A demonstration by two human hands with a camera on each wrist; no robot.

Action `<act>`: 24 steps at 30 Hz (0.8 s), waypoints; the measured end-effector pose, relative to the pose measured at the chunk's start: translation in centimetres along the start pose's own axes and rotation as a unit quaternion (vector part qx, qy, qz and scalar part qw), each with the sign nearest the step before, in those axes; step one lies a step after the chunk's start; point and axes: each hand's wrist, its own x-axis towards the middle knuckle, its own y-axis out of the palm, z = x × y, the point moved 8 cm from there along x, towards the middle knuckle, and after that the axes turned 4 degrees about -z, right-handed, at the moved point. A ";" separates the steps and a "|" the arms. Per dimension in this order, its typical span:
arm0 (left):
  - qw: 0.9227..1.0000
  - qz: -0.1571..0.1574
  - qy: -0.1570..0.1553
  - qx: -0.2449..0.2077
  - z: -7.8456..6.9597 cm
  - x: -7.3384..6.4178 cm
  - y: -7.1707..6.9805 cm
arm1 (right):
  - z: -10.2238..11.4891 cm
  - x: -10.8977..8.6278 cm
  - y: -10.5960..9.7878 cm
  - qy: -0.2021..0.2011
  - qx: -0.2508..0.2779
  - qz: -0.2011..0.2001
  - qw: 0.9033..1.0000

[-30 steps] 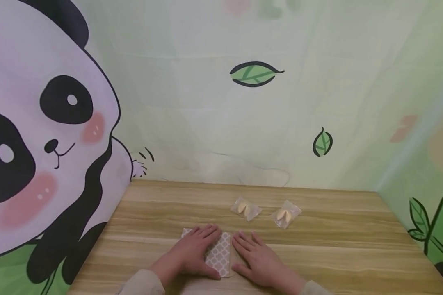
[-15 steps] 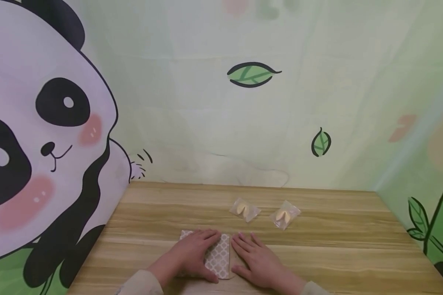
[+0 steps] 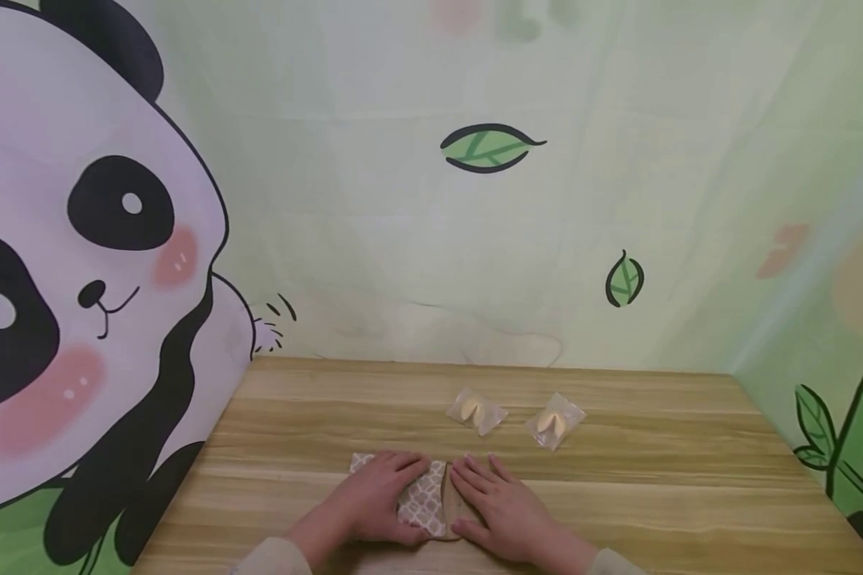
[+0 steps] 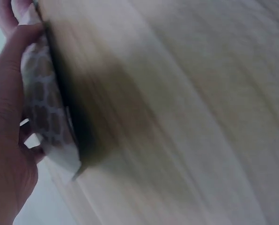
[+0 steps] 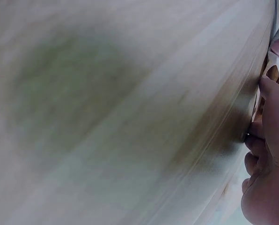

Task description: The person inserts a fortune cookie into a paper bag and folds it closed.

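A flat piece with a grey-and-white lattice pattern (image 3: pixel 423 505) lies on the wooden table in the head view. My left hand (image 3: pixel 375 497) spans it and grips it, thumb at the near edge and fingers toward the far edge. Its right side bows up, with a dark gap beneath. Under my right hand (image 3: pixel 503 507) is a plain brown flat part (image 3: pixel 457 505), which the fingers and thumb hold down. The left wrist view shows the patterned piece (image 4: pixel 43 96) curved between thumb and fingers. Its exact kind is unclear.
Two fortune cookies in clear wrappers, a left one (image 3: pixel 476 410) and a right one (image 3: pixel 555 421), lie beyond the hands. The wooden table (image 3: pixel 316 407) meets a pale green backdrop (image 3: pixel 374 255) printed with a panda (image 3: pixel 137 96) and leaves.
The patterned piece, flat before, now bows up along its right side, and a dark gap shows beside the brown part. My left thumb has shifted slightly; the right hand stays in place.
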 end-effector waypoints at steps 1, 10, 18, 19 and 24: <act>1.000 0.004 -0.003 -0.003 0.0 0.0 0.0 | 0.0 0.0 0.0 0.000 -0.001 0.000 1.000; 0.999 0.023 -0.027 -0.024 -0.2 0.2 -0.2 | -0.1 0.0 0.1 -0.009 -0.004 -0.015 1.000; 0.998 -0.030 -0.019 -0.047 0.0 -0.3 0.0 | 0.1 -0.3 -0.9 -0.034 -0.028 -0.035 0.998; 0.998 -0.037 -0.019 -0.050 0.0 -0.4 -0.1 | 0.2 -0.3 -1.1 -0.038 -0.031 -0.040 0.998; 0.996 -0.060 -0.013 -0.060 -0.1 -0.5 0.0 | -0.2 -0.5 -1.7 -0.039 -0.018 -0.055 0.998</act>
